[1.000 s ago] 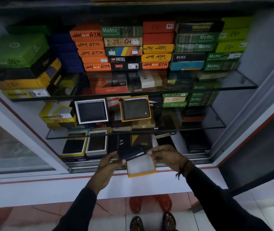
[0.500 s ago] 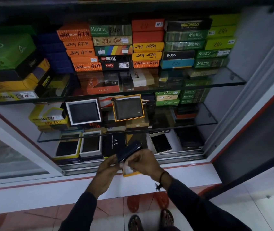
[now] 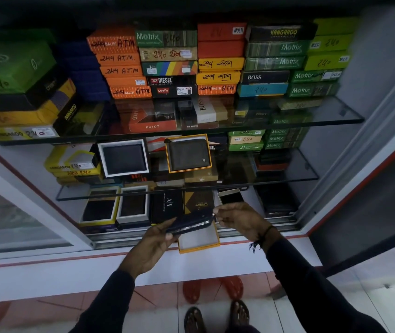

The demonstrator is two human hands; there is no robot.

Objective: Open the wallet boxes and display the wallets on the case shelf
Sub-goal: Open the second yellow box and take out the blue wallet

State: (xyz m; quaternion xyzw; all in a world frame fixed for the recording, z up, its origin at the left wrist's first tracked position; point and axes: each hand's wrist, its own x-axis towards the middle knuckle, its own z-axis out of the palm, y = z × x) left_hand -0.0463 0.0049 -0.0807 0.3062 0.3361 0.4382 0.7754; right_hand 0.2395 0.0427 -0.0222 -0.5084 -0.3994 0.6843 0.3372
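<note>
A dark zippered wallet (image 3: 191,223) lies tilted across my left hand (image 3: 153,246), which grips its lower left end in front of the case. My right hand (image 3: 239,219) pinches the zipper pull at the wallet's upper right corner. An open orange-edged box (image 3: 200,243) with a pale inside sits just under the wallet on the case's front ledge. On the middle glass shelf (image 3: 288,179), an open white box (image 3: 124,158) and an open orange-rimmed box (image 3: 188,153) each show a dark wallet propped upright.
Stacks of closed wallet boxes (image 3: 170,61) fill the top glass shelf. The bottom level holds two open boxes (image 3: 117,207), an AX box (image 3: 166,205), a gold-black box (image 3: 199,200) and a phone (image 3: 230,196). A sliding glass door (image 3: 11,224) stands at left. Sandalled feet (image 3: 215,316) show below.
The wallet has turned from steeply tilted to lying flatter across my left hand. My right hand has moved right to the zipper end, uncovering the orange box beneath.
</note>
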